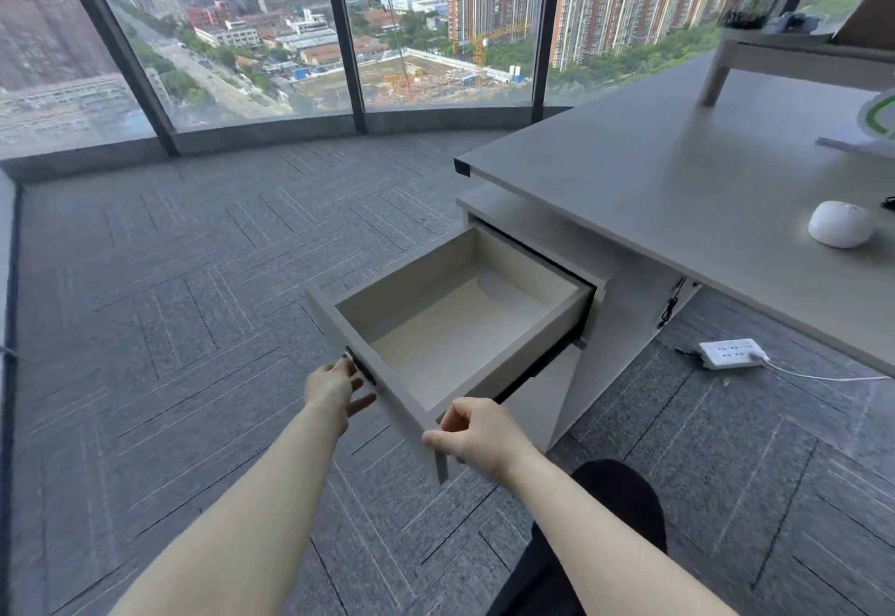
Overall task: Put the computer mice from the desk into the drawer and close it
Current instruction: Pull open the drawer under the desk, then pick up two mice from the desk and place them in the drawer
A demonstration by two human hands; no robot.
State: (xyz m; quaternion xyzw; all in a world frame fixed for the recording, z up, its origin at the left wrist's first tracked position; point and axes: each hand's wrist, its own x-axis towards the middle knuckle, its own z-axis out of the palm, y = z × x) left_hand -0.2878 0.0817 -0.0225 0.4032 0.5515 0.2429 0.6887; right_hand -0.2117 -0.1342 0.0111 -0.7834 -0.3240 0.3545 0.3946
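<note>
Drawer (450,324): pulled well out of the cabinet under the desk, interior bare, nothing inside yet; open wide enough to take things dropped in from above
Left hand (334,387): at the left part of the drawer front, just beside the dark handle (361,366); fingers loosely spread, tips touching or nearly touching the handle, thumb apart below; looks placed to steady or guide the front panel, not clamped
Right hand (477,436): on the near right corner of the drawer front; thumb and fingers pinched together over the top edge, gripping the panel; likely holding the drawer at this reach so it does not roll back
White mouse (841,224): resting on the desk (654,169) near its right side, well apart from the drawer and from both hands; untouched
Second mouse: only a dark sliver at the right edge of the desk, too cut off to name
Power strip (732,354): on the carpet under the desk, cable trailing right; clear of the drawer's path
Step in hand: opening done or nearly done, judged from the empty drawer and both hands on its front
Next move calls for: freeing one hand, reaching up and right to the white mouse
Risk: drawer sliding shut once released
</note>
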